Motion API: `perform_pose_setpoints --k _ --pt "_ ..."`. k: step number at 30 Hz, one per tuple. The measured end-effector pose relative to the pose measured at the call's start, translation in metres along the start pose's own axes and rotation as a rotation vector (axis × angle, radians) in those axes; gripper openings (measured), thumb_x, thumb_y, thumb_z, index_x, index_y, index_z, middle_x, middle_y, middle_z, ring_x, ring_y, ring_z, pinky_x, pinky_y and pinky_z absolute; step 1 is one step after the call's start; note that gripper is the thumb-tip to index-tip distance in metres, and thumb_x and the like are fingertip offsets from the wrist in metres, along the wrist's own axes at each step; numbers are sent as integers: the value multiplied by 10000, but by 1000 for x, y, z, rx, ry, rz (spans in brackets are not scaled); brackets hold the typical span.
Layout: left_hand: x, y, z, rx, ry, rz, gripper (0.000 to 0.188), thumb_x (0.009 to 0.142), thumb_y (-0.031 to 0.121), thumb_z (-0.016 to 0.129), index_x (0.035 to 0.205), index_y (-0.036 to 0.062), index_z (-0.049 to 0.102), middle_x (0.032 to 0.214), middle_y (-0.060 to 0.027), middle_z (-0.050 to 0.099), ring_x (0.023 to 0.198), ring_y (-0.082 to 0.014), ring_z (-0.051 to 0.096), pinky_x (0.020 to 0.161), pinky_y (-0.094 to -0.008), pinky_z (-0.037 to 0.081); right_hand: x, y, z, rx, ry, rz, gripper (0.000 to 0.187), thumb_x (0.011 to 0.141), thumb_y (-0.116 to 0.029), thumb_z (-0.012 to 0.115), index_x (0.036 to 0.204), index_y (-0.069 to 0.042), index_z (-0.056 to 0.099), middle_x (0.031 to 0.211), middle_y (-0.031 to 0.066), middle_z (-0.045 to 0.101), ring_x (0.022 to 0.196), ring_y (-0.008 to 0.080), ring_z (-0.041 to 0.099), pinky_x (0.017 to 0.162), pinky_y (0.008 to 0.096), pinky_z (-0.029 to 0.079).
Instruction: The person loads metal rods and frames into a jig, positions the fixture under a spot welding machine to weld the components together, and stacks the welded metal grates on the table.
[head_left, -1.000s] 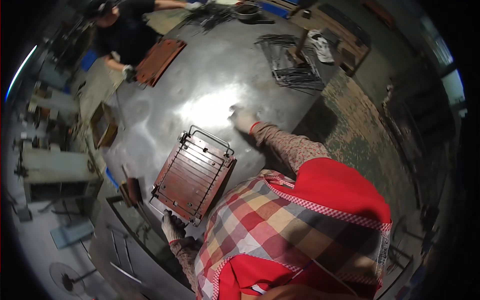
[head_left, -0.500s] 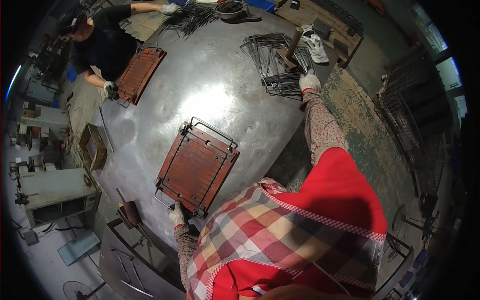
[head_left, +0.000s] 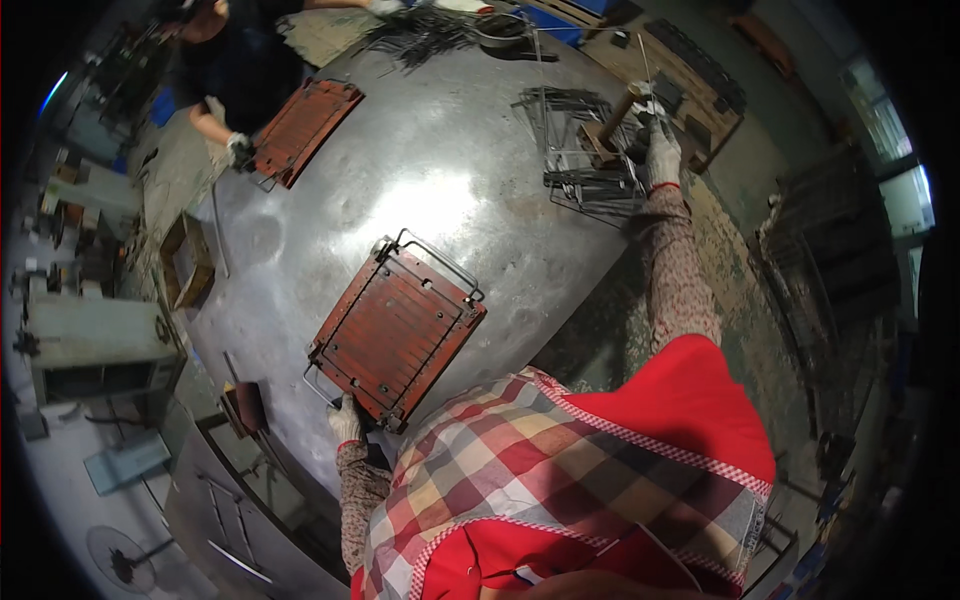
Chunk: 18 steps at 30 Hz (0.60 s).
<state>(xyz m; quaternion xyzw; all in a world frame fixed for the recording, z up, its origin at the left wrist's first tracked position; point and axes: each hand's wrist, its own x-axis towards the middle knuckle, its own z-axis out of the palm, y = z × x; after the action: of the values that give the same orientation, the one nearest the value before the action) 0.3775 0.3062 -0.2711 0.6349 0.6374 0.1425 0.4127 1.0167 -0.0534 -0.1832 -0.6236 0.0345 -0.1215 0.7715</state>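
A red rectangular jig (head_left: pixel 392 325) with rods along its edges lies tilted on the metal table (head_left: pixel 500 220). A bent wire loop (head_left: pixel 440 262) stands at its far end. My gloved left hand (head_left: pixel 346 420) is closed at the jig's near left corner, its fingertips partly hidden there. Far right, my gloved right hand (head_left: pixel 663 158) is closed on a thin rectangular wire frame (head_left: pixel 545 110), raised above a pile of wire frames (head_left: pixel 595 190). That hand is beside an upright post (head_left: pixel 622 115) on a block within the pile.
Across the table a co-worker (head_left: pixel 245 70) has a gloved hand at another red jig (head_left: pixel 305 130). Loose dark wires (head_left: pixel 420 35) and a round pan (head_left: pixel 500 35) lie at the far edge. A wooden box (head_left: pixel 187 262) stands at the left edge, a dark roller (head_left: pixel 250 405) nearer me.
My right hand has moved farther away and up from the pile's near edge, and a wire frame now stands raised in it. My left hand stays by the jig's corner.
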Motion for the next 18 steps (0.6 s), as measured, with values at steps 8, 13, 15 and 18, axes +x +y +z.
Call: perform_pose_setpoints --k 8,13,15,18 --pt "12 6 20 34 -160 -89 682 811 530 588 1004 -123 564 931 -303 620 913 -399 601 813 -410 452 -205 -66 160 -448 -1241 733 221 870 -220 594 990 -39 630 569 -59 387 425 54 331 385 227 290" --pt "-6 30 30 44 -114 -80 859 821 671 435 1152 -120 497 1074 -371 555 1115 -473 499 918 -453 398 -294 -33 230 -766 -1938 270 297 826 -318 598 955 -61 673 687 21 547 508 113 484 447 287 428" --pt "-15 40 28 6 -108 -106 855 812 660 455 1150 -124 494 1077 -367 556 1098 -475 510 917 -446 402 -321 -44 246 -854 -1960 236 297 840 -319 583 946 -59 679 682 24 549 513 108 480 455 278 422" --pt "-25 44 25 -21 -101 -116 839 779 627 516 1158 -122 489 1082 -349 566 1069 -463 536 906 -442 416 -336 -42 269 -1033 -2005 153 335 839 -346 570 988 -66 678 723 54 580 563 135 528 484 290 462"
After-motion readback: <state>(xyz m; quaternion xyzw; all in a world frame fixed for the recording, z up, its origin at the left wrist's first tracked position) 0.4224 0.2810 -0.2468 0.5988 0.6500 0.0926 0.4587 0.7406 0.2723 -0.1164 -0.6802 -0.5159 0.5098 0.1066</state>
